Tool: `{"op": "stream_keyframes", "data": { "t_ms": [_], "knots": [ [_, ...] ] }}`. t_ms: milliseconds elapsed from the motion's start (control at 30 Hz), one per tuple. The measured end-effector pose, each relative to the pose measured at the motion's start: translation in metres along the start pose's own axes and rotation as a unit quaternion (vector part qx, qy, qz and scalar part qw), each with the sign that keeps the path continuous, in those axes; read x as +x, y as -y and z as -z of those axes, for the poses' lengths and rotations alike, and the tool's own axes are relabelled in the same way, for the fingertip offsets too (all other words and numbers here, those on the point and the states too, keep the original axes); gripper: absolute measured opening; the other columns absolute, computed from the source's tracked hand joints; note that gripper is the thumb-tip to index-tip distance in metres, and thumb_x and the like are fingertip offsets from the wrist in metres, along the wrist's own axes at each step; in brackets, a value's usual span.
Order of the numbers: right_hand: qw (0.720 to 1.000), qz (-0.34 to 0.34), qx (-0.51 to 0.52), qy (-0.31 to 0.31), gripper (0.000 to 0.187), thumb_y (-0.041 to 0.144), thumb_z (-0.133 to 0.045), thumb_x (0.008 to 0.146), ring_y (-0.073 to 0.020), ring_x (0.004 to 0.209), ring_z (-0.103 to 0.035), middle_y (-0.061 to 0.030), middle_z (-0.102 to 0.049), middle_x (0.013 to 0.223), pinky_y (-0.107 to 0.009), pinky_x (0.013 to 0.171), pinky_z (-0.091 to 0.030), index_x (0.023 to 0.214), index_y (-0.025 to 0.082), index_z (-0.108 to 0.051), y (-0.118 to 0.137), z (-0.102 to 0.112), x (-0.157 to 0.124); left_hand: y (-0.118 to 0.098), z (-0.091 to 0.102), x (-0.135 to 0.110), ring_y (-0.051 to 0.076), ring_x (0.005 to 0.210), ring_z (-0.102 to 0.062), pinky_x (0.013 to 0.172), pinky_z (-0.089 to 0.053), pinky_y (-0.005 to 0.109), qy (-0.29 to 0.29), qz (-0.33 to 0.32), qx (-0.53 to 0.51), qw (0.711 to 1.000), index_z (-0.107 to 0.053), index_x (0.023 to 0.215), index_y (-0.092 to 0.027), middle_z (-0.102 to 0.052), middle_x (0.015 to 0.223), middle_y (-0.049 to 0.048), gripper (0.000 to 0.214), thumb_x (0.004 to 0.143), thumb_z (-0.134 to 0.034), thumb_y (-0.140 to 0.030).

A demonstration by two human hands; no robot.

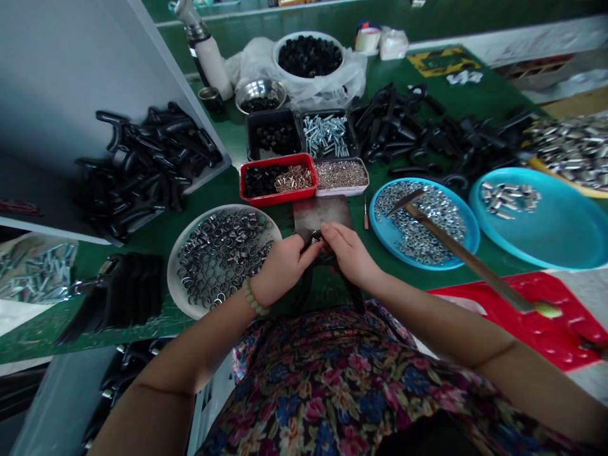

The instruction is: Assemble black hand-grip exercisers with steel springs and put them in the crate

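Observation:
My left hand (281, 267) and my right hand (349, 253) meet at the table's front edge, both pinched on a small black part with a metal ring (315, 238). Black legs of the part (354, 294) hang down below my hands. A dull metal block (319, 213) lies just beyond my fingers. A white plate of metal rings (219, 253) sits close to my left hand. A bead bracelet circles my left wrist.
Red tray (278, 179) and black trays of small parts and screws (326, 135) stand behind the block. A hammer (468, 256) rests across a blue plate of nuts (422, 221). Black handles (427, 136) pile up at the back right and on the left (147, 161).

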State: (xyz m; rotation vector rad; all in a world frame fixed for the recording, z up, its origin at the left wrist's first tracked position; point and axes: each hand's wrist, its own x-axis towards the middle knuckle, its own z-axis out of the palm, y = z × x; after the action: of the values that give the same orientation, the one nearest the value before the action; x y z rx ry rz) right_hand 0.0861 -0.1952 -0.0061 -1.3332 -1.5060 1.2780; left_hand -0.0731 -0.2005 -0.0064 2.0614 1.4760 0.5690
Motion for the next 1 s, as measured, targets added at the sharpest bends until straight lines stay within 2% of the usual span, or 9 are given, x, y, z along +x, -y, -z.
{"op": "stream_keyframes", "data": {
  "t_ms": [133,367,533,600,667,733,800,900,1000],
  "knots": [
    [0.997,-0.040,0.067,0.024,0.041,0.056,-0.039,0.091,-0.0104,0.050,-0.040,0.0043,-0.038,0.062,-0.023,0.040,-0.032,0.070,0.022,-0.042,-0.004,-0.006,-0.006,-0.003,0.001,-0.005,0.014,0.059,-0.053,0.057,-0.036,0.027,0.021,0.019,-0.022,0.999,-0.055,0.069,-0.017,-0.060,0.064,0.0026,0.039,0.093,-0.044,-0.045],
    [0.995,0.033,0.032,-0.090,0.041,0.054,-0.036,0.093,-0.0127,0.062,-0.043,0.0024,-0.041,0.066,-0.025,0.056,-0.039,0.068,0.022,-0.039,-0.010,-0.015,-0.009,-0.006,0.000,0.002,0.016,0.064,-0.057,0.061,-0.041,0.028,0.011,0.007,0.044,0.999,-0.057,0.072,-0.016,-0.061,0.069,0.0050,0.040,0.094,-0.043,-0.046],
    [0.987,0.116,-0.094,0.067,0.060,0.052,-0.008,0.097,-0.0174,0.075,-0.055,-0.0042,-0.060,0.078,-0.031,0.068,-0.043,0.083,0.020,-0.056,-0.005,0.020,0.069,-0.004,0.049,0.018,0.018,0.090,-0.061,0.081,-0.048,0.032,0.007,-0.074,0.017,0.997,-0.060,0.103,-0.017,-0.065,0.098,0.0071,0.025,0.093,-0.049,-0.037],
    [0.943,0.184,-0.272,0.060,0.051,0.046,-0.022,0.098,-0.0207,0.090,-0.055,-0.0091,-0.063,0.090,-0.034,0.080,-0.041,0.087,0.017,-0.062,0.001,0.031,0.119,-0.004,0.055,0.023,0.020,0.103,-0.057,0.091,-0.046,0.034,-0.036,-0.108,0.060,0.992,-0.055,0.116,-0.017,-0.061,0.111,0.0087,0.027,0.092,-0.051,-0.027],
    [0.854,0.218,-0.468,0.067,0.034,0.040,-0.047,0.091,-0.0270,0.101,-0.050,-0.0147,-0.063,0.102,-0.039,0.085,-0.036,0.091,0.013,-0.067,0.007,0.031,0.162,-0.004,0.041,0.027,0.021,0.102,-0.056,0.090,-0.046,0.036,-0.041,-0.143,0.151,0.977,-0.058,0.111,-0.016,-0.060,0.109,0.0100,0.022,0.092,-0.047,-0.020],
    [0.763,0.236,-0.594,0.091,0.023,0.028,-0.055,0.086,-0.0308,0.104,-0.046,-0.0182,-0.063,0.106,-0.042,0.085,-0.033,0.092,0.011,-0.070,0.010,0.024,0.191,-0.002,0.015,0.028,0.023,0.097,-0.055,0.083,-0.048,0.036,0.026,-0.190,0.238,0.952,-0.062,0.098,-0.016,-0.060,0.102,0.0105,0.020,0.092,-0.044,-0.018],
    [0.713,0.246,-0.647,0.115,0.020,0.016,-0.053,0.084,-0.0306,0.103,-0.045,-0.0186,-0.065,0.102,-0.043,0.084,-0.030,0.090,0.010,-0.072,0.009,0.015,0.204,0.001,-0.007,0.032,0.022,0.094,-0.055,0.079,-0.049,0.035,0.095,-0.217,0.279,0.931,-0.063,0.090,-0.016,-0.059,0.101,0.0103,0.021,0.092,-0.042,-0.017],
    [0.699,0.265,-0.652,0.126,0.024,0.009,-0.048,0.084,-0.0291,0.101,-0.046,-0.0170,-0.066,0.096,-0.044,0.085,-0.028,0.087,0.011,-0.072,0.007,0.011,0.205,0.012,-0.009,0.054,0.021,0.090,-0.056,0.081,-0.048,0.034,0.098,-0.184,0.262,0.942,-0.063,0.087,-0.015,-0.061,0.098,0.0097,0.022,0.092,-0.042,-0.017],
    [0.713,0.289,-0.629,0.108,0.023,0.016,-0.047,0.088,-0.0299,0.102,-0.047,-0.0161,-0.066,0.098,-0.045,0.086,-0.029,0.089,0.012,-0.070,0.007,0.016,0.202,0.033,0.017,0.107,0.021,0.088,-0.059,0.086,-0.047,0.036,0.006,-0.087,0.205,0.975,-0.064,0.086,-0.013,-0.064,0.092,0.0114,0.023,0.092,-0.042,-0.018]
  ]
}}
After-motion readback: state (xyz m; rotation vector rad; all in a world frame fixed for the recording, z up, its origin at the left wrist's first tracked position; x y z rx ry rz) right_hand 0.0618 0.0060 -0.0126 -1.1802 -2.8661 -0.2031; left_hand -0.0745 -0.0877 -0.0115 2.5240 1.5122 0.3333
